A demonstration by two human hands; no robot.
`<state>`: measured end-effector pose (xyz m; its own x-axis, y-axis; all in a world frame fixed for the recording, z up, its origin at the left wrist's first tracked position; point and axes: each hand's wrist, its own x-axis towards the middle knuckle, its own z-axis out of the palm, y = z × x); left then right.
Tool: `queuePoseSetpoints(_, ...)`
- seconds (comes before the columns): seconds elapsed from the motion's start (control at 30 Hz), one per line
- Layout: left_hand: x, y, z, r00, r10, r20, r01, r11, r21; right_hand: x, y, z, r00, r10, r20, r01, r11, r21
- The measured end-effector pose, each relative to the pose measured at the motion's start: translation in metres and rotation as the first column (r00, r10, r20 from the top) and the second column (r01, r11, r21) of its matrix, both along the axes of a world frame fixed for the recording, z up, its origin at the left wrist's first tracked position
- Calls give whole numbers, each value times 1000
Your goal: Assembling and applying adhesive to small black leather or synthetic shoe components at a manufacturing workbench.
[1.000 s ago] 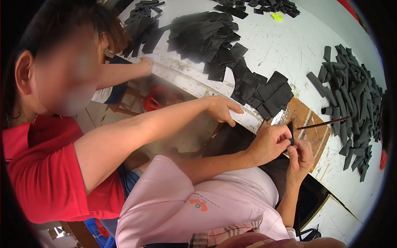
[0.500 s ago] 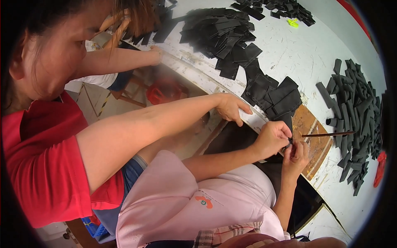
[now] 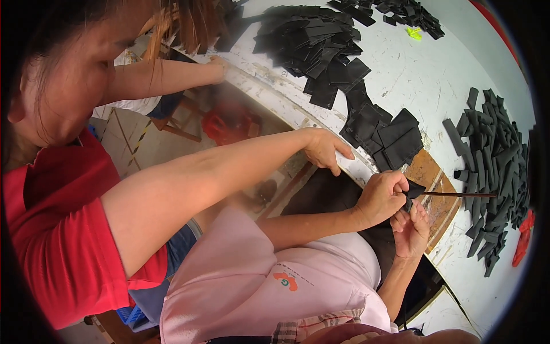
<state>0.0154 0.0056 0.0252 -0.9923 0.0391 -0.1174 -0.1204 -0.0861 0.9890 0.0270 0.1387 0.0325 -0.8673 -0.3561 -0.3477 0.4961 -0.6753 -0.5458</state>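
Co-worker in a red short-sleeved top [image 3: 63, 252]: leaning in from the left edge, partly cut off there.
Blue plastic crate with slatted sides [image 3: 130, 316]: low at the left, mostly hidden behind the co-worker; contents impossible to make out.
Bare far forearm [image 3: 160, 80]: reaching to the table edge; owner uncertain, upper end hidden.
Red plastic object [image 3: 229, 123]: below the table edge, blurred; basket or stool impossible to say, as with anything inside.
Large pile of flat black fabric pieces [image 3: 309, 43]: fanned over the scuffed white tabletop [image 3: 395, 74].
Co-worker's near hand [image 3: 327, 150]: resting on the table edge, near the left hand.
Left hand [image 3: 381, 198]: pinching a small folded black fabric piece [image 3: 416, 188] between thumb and fingers.
Small stack of flat black fabric pieces [image 3: 395, 137]: overlapping on the table, just beyond the left hand.
Right hand [image 3: 411, 229]: fingers curled, tips against the folded piece's lower end; gripping or merely touching, impossible to say.
Thin dark brown rod [image 3: 458, 194]: over the worn brown wooden board [image 3: 441, 209]; left end meeting the folded piece, exact contact hidden.
Heap of narrow dark grey fabric strips [image 3: 492, 155]: at the right, lower layers hidden.
Red object [image 3: 522, 238]: near the dark rim, kind unclear.
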Motion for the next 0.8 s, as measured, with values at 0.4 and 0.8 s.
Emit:
queuePoseSetpoints(0.4, 0, -22, 9, 869, -474, 140, 189, 580, 792, 0, 4, -12, 989, -30, -145, 73, 949, 305)
queuePoseSetpoints(0.8, 8, -2, 24, 970, -140, -198, 216, 869, 445, -3, 11, 4, 784, -39, -619, 372, 829, 418)
